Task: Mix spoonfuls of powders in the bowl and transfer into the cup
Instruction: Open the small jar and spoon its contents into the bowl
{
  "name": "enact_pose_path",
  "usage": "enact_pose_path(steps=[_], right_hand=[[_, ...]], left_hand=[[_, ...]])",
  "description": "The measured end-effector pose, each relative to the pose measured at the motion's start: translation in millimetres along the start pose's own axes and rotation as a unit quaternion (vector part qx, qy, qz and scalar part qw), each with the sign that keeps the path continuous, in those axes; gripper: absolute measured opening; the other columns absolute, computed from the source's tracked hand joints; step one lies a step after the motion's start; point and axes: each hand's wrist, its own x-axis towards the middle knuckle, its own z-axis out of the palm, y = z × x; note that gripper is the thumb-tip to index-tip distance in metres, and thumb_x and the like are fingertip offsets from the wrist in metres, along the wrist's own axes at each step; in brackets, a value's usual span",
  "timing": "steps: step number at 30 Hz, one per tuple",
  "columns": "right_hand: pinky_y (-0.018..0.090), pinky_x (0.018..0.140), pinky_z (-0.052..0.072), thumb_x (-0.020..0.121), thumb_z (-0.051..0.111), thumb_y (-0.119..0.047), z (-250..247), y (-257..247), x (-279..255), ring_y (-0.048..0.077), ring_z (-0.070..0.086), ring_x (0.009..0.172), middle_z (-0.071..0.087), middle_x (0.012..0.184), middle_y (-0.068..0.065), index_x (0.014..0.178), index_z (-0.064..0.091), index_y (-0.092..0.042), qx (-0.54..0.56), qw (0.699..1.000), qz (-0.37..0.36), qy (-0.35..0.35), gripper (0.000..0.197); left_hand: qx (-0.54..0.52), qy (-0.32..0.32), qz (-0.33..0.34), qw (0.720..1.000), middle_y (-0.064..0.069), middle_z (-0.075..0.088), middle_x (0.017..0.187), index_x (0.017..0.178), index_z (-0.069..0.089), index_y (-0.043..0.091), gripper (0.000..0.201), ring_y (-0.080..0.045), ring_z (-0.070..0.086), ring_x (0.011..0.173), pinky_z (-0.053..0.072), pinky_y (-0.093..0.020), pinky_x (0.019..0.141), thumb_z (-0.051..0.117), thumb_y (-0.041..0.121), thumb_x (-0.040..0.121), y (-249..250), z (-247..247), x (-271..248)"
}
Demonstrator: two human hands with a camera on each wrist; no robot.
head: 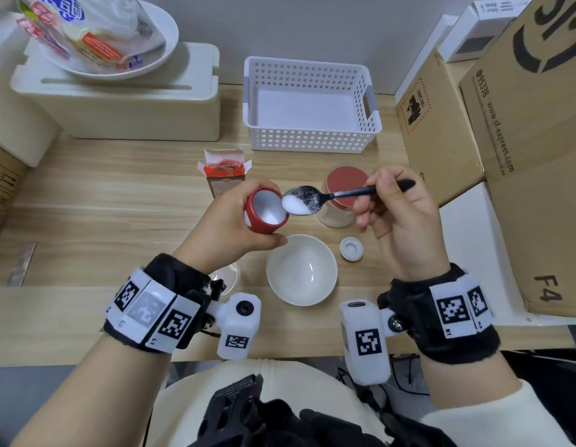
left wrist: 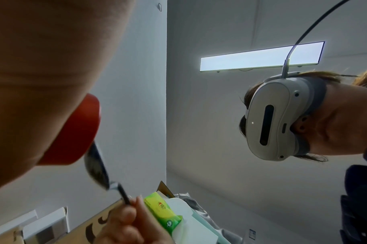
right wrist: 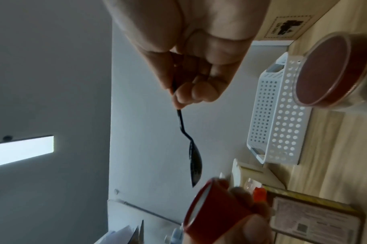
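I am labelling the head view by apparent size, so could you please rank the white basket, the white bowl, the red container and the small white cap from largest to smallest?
1. white basket
2. white bowl
3. red container, held raised in the left hand, so nearer the camera; its rank against the bowl is less sure
4. small white cap

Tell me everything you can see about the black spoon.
The black spoon looks like glossy plastic, with a slim handle and an oval bowl heaped with white powder. The right hand pinches its handle near the end, holding it roughly level in the air, bowl just beside the mouth of the tilted red container.
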Motion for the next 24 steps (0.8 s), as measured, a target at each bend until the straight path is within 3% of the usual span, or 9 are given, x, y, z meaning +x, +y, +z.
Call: enact_pose_path(steps=[2,4,8,12,17,18,21,24], right_hand=[[0.019,0.045,0.044,0.079,0.055,-0.029,-13,7,-2,0.01,0.052,0.046,0.062,0.055,-0.002,0.074,0.055,-0.017,-0.005,1.0,0.006,0.015,0.013],[0.02,0.046,0.045,0.079,0.055,-0.027,-26,24,-4,0.01,0.051,0.045,0.061,0.053,-0.002,0.075,0.055,-0.016,-0.063,0.997,0.032,0.008,0.012],[0.019,0.052,0.047,0.088,0.051,0.002,-43,64,-15,0.008,0.054,0.049,0.06,0.061,0.003,0.075,0.056,-0.011,-0.232,0.966,0.098,-0.051,0.019],[0.02,0.059,0.052,0.084,0.055,0.007,-50,78,-21,0.01,0.059,0.058,0.06,0.071,0.007,0.075,0.063,-0.01,-0.304,0.938,0.132,-0.099,0.021],[0.021,0.052,0.049,0.085,0.061,-0.014,-59,92,-16,0.007,0.055,0.052,0.061,0.075,0.007,0.085,0.062,-0.022,-0.318,0.929,0.189,-0.023,0.008],[0.021,0.056,0.046,0.087,0.06,-0.021,-62,95,-14,0.008,0.056,0.058,0.061,0.078,0.004,0.087,0.062,-0.023,-0.337,0.923,0.188,0.012,0.003],[0.02,0.069,0.037,0.094,0.045,-0.027,-74,103,-8,0.014,0.056,0.086,0.061,0.097,0.004,0.101,0.061,-0.015,-0.416,0.893,0.142,0.096,0.021],[0.022,0.083,0.033,0.087,0.055,-0.016,-86,119,4,0.023,0.049,0.101,0.049,0.119,0.015,0.12,0.053,-0.011,-0.495,0.852,0.151,0.086,0.034]], left_hand=[[0.009,0.011,-0.006,1.0,0.015,0.06,0.093,0.095,0.056,0.026,0.051,0.006,0.056,0.083,0.041,-0.005,0.074,0.085,0.006,0.058,-4,-6,-1],[0.019,0.029,-0.015,0.999,0.008,0.064,0.098,0.099,0.058,0.021,0.052,-0.002,0.058,0.09,0.044,-0.01,0.079,0.085,0.007,0.058,-8,-11,-3],[0.026,0.046,-0.02,0.998,0.001,0.065,0.101,0.1,0.059,0.017,0.052,-0.007,0.058,0.091,0.043,-0.01,0.079,0.085,0.007,0.057,-10,-14,-5],[0.019,0.04,-0.032,0.999,0.0,0.065,0.102,0.104,0.059,0.014,0.053,-0.007,0.059,0.091,0.044,-0.011,0.079,0.085,0.005,0.058,-11,-11,-8],[0.015,0.035,-0.032,0.999,-0.002,0.066,0.103,0.104,0.059,0.012,0.054,-0.01,0.059,0.094,0.043,-0.01,0.079,0.085,0.005,0.058,-11,-8,-10],[0.015,0.035,-0.031,0.999,-0.002,0.065,0.103,0.104,0.059,0.011,0.054,-0.01,0.059,0.094,0.043,-0.01,0.079,0.085,0.005,0.058,-11,-7,-11],[0.014,0.036,-0.03,0.999,-0.001,0.065,0.102,0.104,0.059,0.012,0.054,-0.008,0.059,0.093,0.042,-0.009,0.08,0.085,0.006,0.057,-10,-7,-13],[0.009,0.033,-0.035,0.999,0.002,0.065,0.102,0.105,0.059,0.012,0.054,-0.006,0.058,0.093,0.042,-0.009,0.08,0.085,0.007,0.058,-8,-7,-14]])
